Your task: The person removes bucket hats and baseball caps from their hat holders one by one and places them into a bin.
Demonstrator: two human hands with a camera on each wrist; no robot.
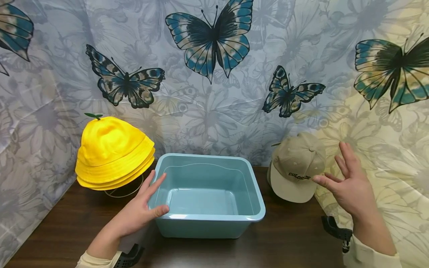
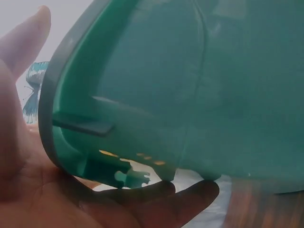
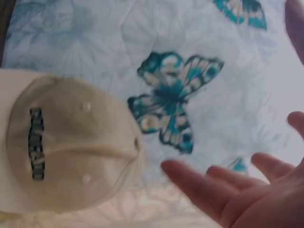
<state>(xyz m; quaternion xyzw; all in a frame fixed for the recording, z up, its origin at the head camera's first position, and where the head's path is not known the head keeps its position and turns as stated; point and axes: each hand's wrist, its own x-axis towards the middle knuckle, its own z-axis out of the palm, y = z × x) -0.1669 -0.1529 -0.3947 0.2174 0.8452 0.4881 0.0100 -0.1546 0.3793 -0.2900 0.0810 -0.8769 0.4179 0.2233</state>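
Note:
A light blue plastic basin [image 1: 199, 227] with nothing inside stands in the middle of the table. My left hand [image 1: 135, 214], fingers spread, is at the basin's left front corner; in the left wrist view the hand [image 2: 109, 204] lies along the rim of the basin [image 2: 156, 90], and whether it touches is unclear. To the right, a beige cap [image 1: 297, 167] with dark lettering sits near the wall. My right hand [image 1: 353, 186] is raised just right of it with fingers apart, holding nothing; the right wrist view shows the cap [image 3: 76, 147] beside the fingers of the hand [image 3: 237, 190].
Several stacked yellow hats [image 1: 112, 152], the top one with a green leaf, rest on a wire stand [image 1: 125, 194] at the left. A cloth with butterflies [image 1: 214, 111] hangs behind the dark wooden table [image 1: 291, 238].

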